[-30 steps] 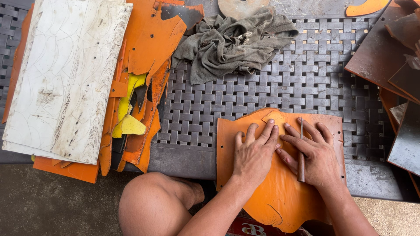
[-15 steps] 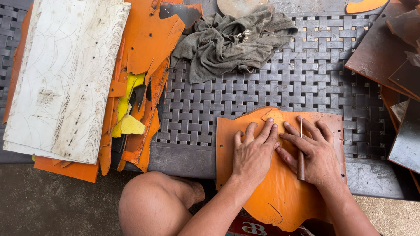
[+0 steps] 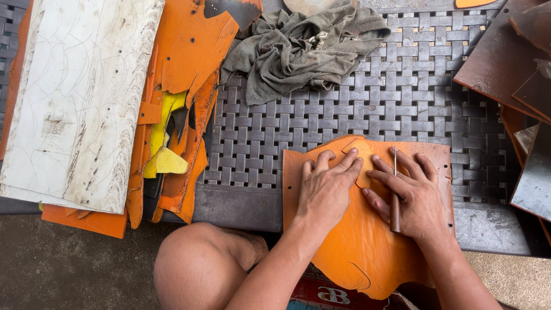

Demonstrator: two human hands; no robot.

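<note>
Almost nothing shifted against the earlier frames: both hands pressed on the same sheet, only a slight drift of view. Right hand (image 3: 422, 201) closed in a narrow grip around a thin awl-like tool (image 3: 395, 198), dark wooden handle under the palm, metal point lying between the fingers toward the far edge. Left hand (image 3: 328, 192) flat and spread, holding nothing, fingertips pinning a small orange pattern piece (image 3: 363, 158) against the large orange leather sheet (image 3: 367, 247). Sheet lying on the near edge of the woven grey surface (image 3: 344, 115), its near part overhanging above a bare knee (image 3: 201, 264). Handling, as judged: sheet light, flexible yet fairly firm, smooth enough to slide under pressure; best held by flat palm pressure near the marked line, or lifted by a free edge. Small piece likely to shift unless pinned. Count: one tool, one large sheet, one small pattern piece, two hands. Further out: one crumpled grey cloth (image 3: 304, 49) at the far side; one scratched white board (image 3: 80, 97) at left, resting on a pile of orange and yellow offcuts (image 3: 178, 120), number not countable; several dark brown panels (image 3: 511, 57) at right.
</note>
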